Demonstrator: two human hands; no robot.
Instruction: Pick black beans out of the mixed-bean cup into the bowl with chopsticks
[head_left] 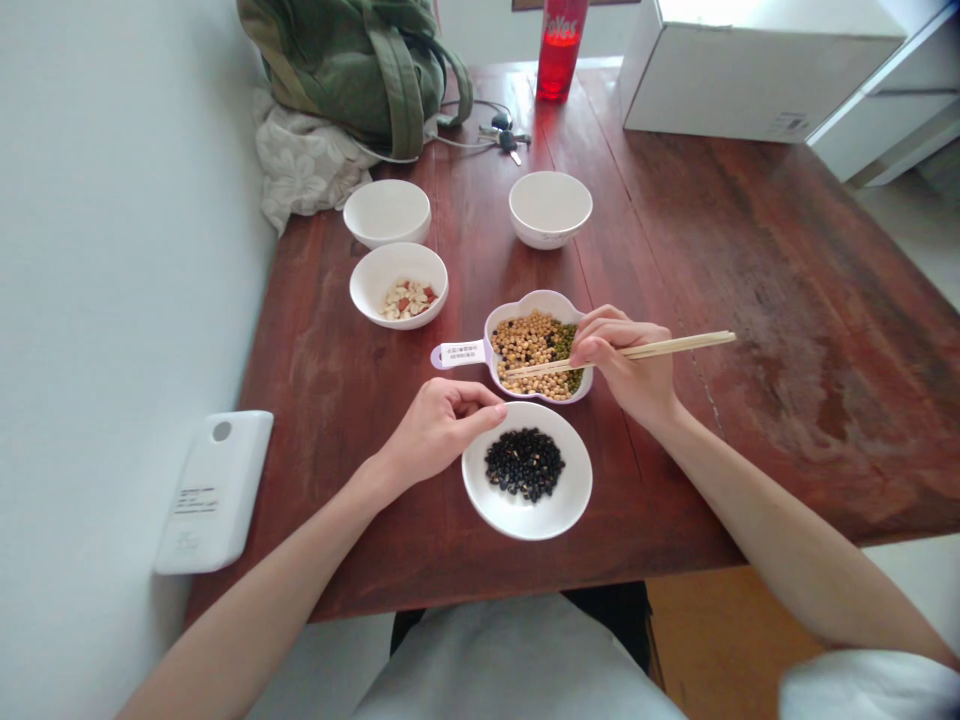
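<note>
My right hand (626, 365) grips a pair of wooden chopsticks (686, 344), their tips down among the beans in a flower-shaped scoop (463, 354) with a pale purple rim and a labelled handle. Yellow soybeans (529, 335) fill most of it, mixed with some black beans, and green mung beans (564, 342) lie along its right side, partly behind my fingers. With thumb and fingers my left hand (450, 425) pinches the upper left rim of a white bowl (480, 500). A heap of black beans (525, 463) sits in that bowl, just in front of the scoop.
Farther back stand a white bowl with nuts (367, 290) and two white bowls, one on the left (386, 212) and one on the right (550, 205). Behind are a green bag (337, 70), keys (506, 135), a red bottle (561, 50) and a white box (750, 80).
</note>
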